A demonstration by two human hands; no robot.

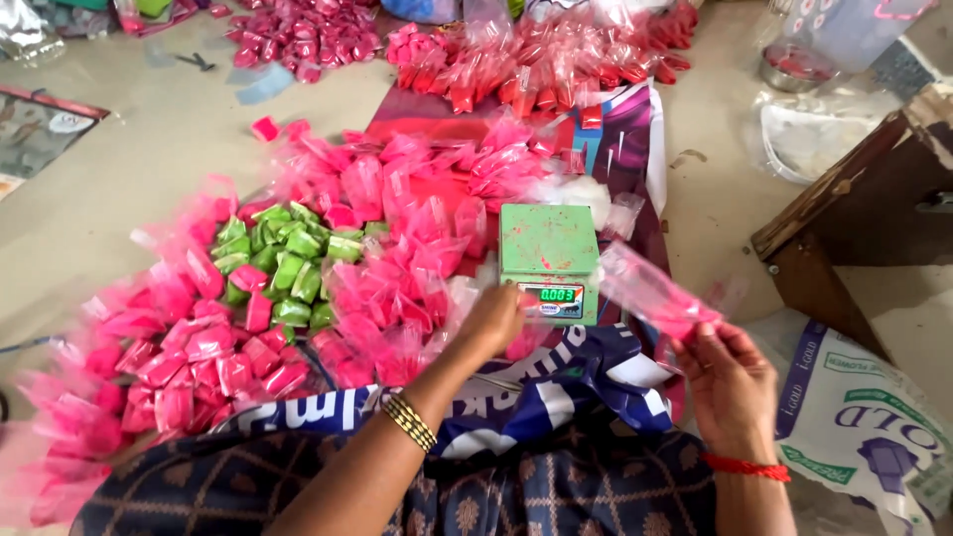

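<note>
I'm looking down at what seems a small home packing workshop, worked from the bare floor (129,169). Heaps of pink powder packets (189,357), green packets (283,263) and red packets (556,69) lie spread around a small green digital scale (549,260). Printed sacks (854,417) and a rough wooden stool (864,208) sit beside.

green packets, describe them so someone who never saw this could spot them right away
Start at the small green weighing scale in the middle of the floor, then look left across the wide spread of pink packets. The green packets sit in one tight cluster among them, the only green packets in the pink mass.
</note>
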